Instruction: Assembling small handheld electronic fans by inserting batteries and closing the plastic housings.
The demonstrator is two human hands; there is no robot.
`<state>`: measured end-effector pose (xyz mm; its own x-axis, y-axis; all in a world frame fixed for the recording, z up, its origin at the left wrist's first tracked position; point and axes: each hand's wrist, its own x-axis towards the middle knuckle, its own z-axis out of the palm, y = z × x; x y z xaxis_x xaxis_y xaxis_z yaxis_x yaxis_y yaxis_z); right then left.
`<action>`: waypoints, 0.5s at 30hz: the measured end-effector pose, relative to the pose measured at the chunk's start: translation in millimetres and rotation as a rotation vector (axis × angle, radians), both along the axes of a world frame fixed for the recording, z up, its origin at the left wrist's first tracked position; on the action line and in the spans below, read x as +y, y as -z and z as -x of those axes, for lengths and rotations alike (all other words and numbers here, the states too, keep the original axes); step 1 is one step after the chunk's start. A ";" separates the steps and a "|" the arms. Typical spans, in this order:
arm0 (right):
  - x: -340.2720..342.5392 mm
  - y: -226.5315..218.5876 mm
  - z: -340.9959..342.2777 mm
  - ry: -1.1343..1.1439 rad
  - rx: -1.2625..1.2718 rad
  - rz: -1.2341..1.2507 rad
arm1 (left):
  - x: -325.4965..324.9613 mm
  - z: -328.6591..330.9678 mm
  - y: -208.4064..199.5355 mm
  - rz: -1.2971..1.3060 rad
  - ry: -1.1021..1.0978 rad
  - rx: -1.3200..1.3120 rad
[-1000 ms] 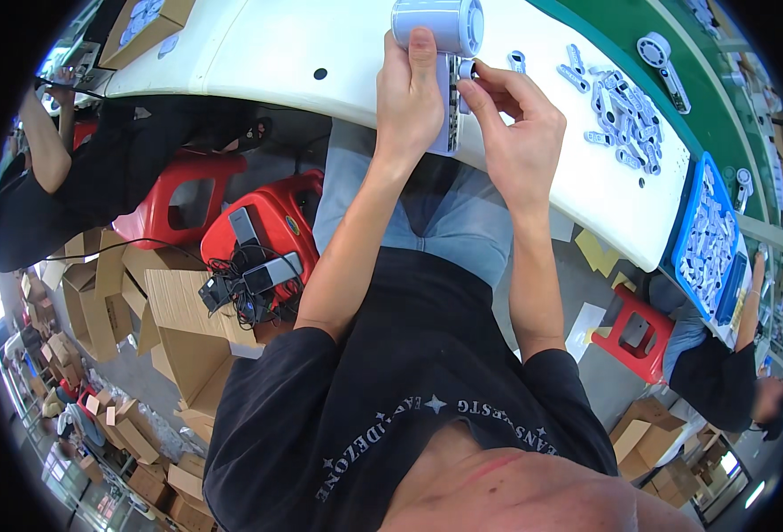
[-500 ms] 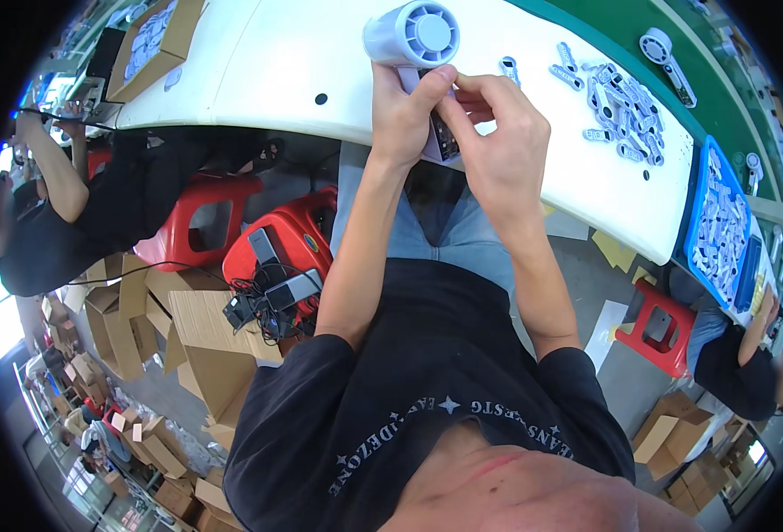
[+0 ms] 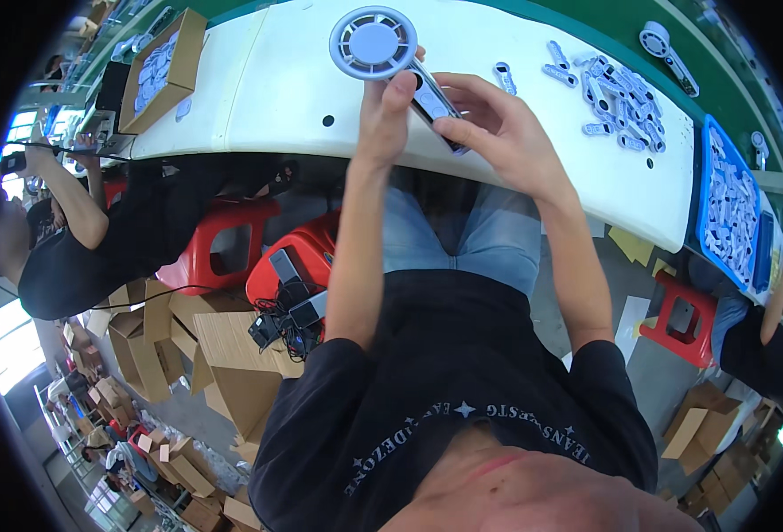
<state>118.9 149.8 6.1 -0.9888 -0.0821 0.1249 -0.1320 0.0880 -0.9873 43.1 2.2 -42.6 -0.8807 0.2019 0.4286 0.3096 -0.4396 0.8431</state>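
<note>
A pale grey handheld fan (image 3: 373,43) is in my hands above the table's near edge, its round grille facing up and its handle slanting down to the right. My left hand (image 3: 382,122) is wrapped round the fan below its head, thumb along the handle's side. The fingers of my right hand (image 3: 506,137) close on the handle's lower end, thumb on its face. A long panel with dark spots covers that face. Beyond my right hand lies one loose small grey panel (image 3: 505,78); a pile of similar panels (image 3: 622,105) is farther right.
A blue tray (image 3: 704,199) full of small parts stands at the right, a cardboard box (image 3: 183,78) of parts at the left. A finished-looking fan (image 3: 666,55) lies on the green surface. Chargers and cables sit on a red stool (image 3: 307,244). Co-workers sit on both sides.
The fan has turned so that its grille faces up and its handle points lower right. Exposed dark innards are now out of sight, with a panel showing on the handle. My right hand has shifted slightly down.
</note>
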 end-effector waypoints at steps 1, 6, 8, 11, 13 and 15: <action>8.9 2.4 3.1 -0.026 0.026 -0.091 | -9.2 0.7 1.6 0.180 -0.052 0.019; 31.4 24.7 11.6 0.086 0.389 -0.751 | -53.7 -10.3 -57.7 1.286 -0.107 0.001; 33.2 24.9 16.2 0.077 0.437 -0.782 | -56.3 -14.9 -58.1 1.324 -0.457 0.449; 23.7 26.0 21.2 0.013 0.547 -0.830 | -40.7 13.5 -43.2 1.180 -0.451 1.168; 27.9 35.5 22.9 0.039 0.552 -0.850 | -28.5 19.5 -39.2 1.177 -0.390 1.243; 20.1 39.2 29.9 -0.033 0.570 -0.836 | -31.9 34.4 -15.4 1.199 -0.259 1.252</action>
